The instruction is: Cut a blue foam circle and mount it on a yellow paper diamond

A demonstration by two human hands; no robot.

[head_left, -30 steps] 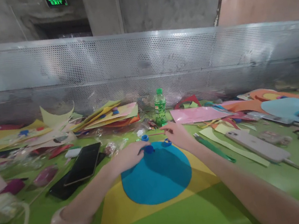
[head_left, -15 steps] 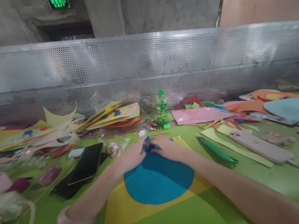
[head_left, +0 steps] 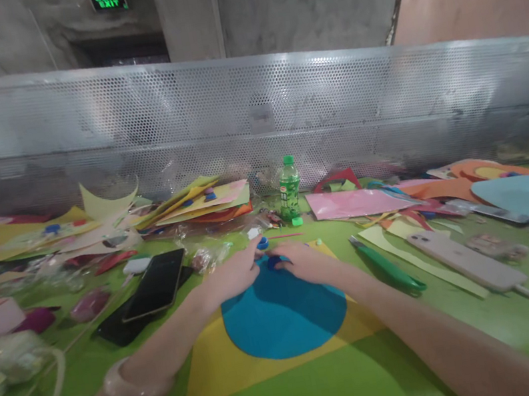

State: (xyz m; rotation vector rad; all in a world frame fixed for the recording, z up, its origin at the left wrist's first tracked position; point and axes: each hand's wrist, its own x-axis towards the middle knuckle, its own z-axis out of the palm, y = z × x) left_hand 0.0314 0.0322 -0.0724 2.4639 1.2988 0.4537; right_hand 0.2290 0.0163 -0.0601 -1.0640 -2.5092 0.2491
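Observation:
A blue paper circle (head_left: 285,319) lies on a sheet of yellow paper (head_left: 212,376) in front of me, and both my hands are over its far part. My right hand (head_left: 308,261) has its fingers bent onto a small dark blue lump (head_left: 274,261), perhaps modelling clay, at the circle's far edge. My left hand (head_left: 234,272) is just left of that lump, thumb and forefinger apart. Close to its fingertip sits a brighter blue lump (head_left: 263,243). The fingertips are small and slightly blurred.
On the left lie black phones (head_left: 155,287), a cable and a white charger (head_left: 136,266). Behind stand paper piles (head_left: 205,204) and a green bottle (head_left: 290,192). A green utility knife (head_left: 390,266), paper strips and a pale phone (head_left: 467,258) lie right. A perforated metal barrier (head_left: 249,106) runs behind.
My left hand has drawn slightly left, away from the dark blue lump, and a gap shows between the hands. My right hand stays at the lump. The view has shifted slightly.

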